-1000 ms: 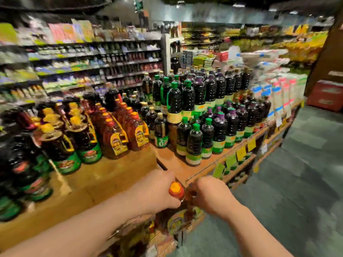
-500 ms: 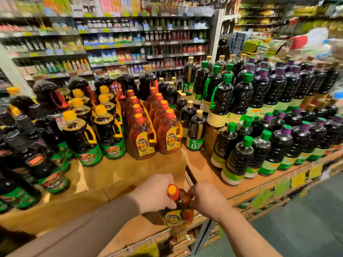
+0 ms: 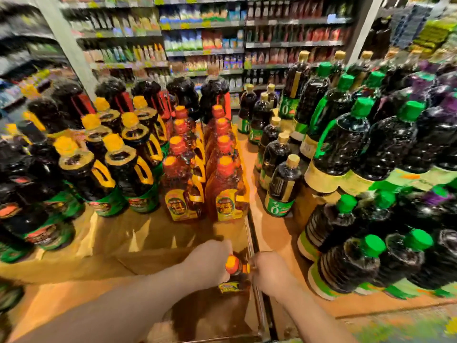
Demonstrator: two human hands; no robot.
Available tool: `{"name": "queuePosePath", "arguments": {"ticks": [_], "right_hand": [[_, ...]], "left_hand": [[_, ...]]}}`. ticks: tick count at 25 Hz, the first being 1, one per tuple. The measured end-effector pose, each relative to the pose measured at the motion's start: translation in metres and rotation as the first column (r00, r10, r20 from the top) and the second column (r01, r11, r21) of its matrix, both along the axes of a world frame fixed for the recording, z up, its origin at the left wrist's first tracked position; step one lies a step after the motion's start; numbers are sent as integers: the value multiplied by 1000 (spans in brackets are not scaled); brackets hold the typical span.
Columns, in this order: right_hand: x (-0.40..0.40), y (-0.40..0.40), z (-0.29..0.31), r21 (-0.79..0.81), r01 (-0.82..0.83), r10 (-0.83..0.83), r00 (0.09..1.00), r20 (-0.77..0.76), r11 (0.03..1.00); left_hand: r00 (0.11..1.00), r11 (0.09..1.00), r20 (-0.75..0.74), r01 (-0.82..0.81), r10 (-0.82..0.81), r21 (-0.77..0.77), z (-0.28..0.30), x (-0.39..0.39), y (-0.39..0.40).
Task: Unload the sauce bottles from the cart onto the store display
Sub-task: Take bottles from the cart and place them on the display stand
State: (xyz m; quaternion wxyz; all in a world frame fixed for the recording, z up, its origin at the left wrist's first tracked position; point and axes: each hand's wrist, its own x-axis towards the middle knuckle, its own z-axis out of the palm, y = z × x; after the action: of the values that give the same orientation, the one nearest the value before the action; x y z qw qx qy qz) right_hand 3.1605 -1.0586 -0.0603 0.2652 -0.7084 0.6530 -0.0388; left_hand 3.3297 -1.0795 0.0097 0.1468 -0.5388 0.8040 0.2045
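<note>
- The sauce bottle [image 3: 235, 273] is seen as glossy, amber clear plastic, capped in smooth orange.
- The display surface [image 3: 158, 233] is shown as shiny, wood-toned board.
- Dark bottles [image 3: 346, 149] are wrapped in glossy film.

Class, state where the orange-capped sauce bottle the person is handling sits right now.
In the head view it is low and centre: the orange-capped sauce bottle is gripped between the left hand and right hand, in front of the amber bottles.

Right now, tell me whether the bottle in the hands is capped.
Capped: the held bottle shows its orange cap on top, between the left hand and right hand.
</note>
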Motion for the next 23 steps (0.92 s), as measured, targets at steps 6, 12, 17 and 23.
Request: {"name": "queuePosePath", "arguments": {"ticks": [6, 12, 17, 23], "right_hand": [[-12, -22, -19, 42, -34, 33, 999, 25, 999], [-12, -27, -14, 50, -92, 91, 996, 16, 995], [-11, -15, 3, 72, 21, -20, 1000, -9, 997], [-16, 34, 47, -44, 205, -207, 975, -74, 978]], "left_hand": [[996, 999, 83, -34, 32, 19, -24, -17, -17], [995, 999, 98, -26, 22, 40, -27, -16, -21], [984, 992, 132, 122, -116, -39, -9, -15, -17], [944, 923, 34, 329, -329, -202, 34, -10, -5]]}}
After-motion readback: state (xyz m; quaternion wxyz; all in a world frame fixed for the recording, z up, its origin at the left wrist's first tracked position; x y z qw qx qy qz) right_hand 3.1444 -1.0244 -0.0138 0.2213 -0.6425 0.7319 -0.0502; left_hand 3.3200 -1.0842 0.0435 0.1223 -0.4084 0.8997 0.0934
